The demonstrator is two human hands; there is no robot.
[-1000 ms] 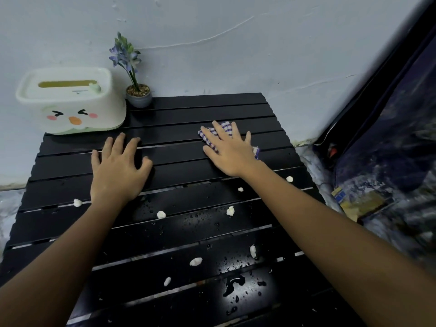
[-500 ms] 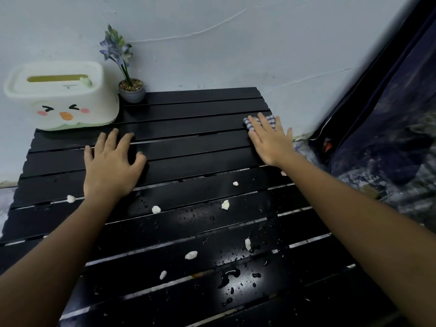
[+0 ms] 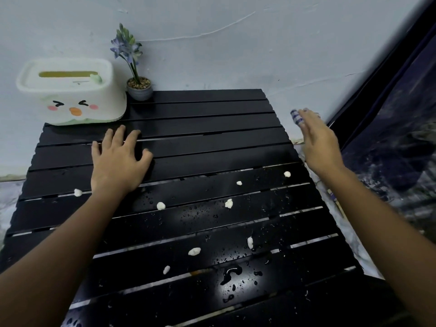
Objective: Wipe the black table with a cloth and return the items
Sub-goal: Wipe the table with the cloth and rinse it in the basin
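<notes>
A black slatted table (image 3: pixel 200 138) fills the view, wet with droplets and dotted with several white crumbs (image 3: pixel 161 205) across its near half. My left hand (image 3: pixel 118 159) lies flat on the table's left side, fingers spread, holding nothing. My right hand (image 3: pixel 318 140) is past the table's right edge, lifted, with a blue-and-white checked cloth (image 3: pixel 296 118) under its fingertips; most of the cloth is hidden by the hand. A white tissue box with a duck face (image 3: pixel 70 95) and a small potted purple flower (image 3: pixel 139 88) stand at the table's back left.
A pale wall rises right behind the table. A dark curtain or frame (image 3: pixel 389 102) runs along the right side. Marbled floor shows beside the table's right edge (image 3: pixel 330 197). A puddle (image 3: pixel 230 273) lies near the front.
My right hand has swept the cloth from the table's middle to the right and off the right edge, lifting slightly. My left hand has stayed pressed on the table.
</notes>
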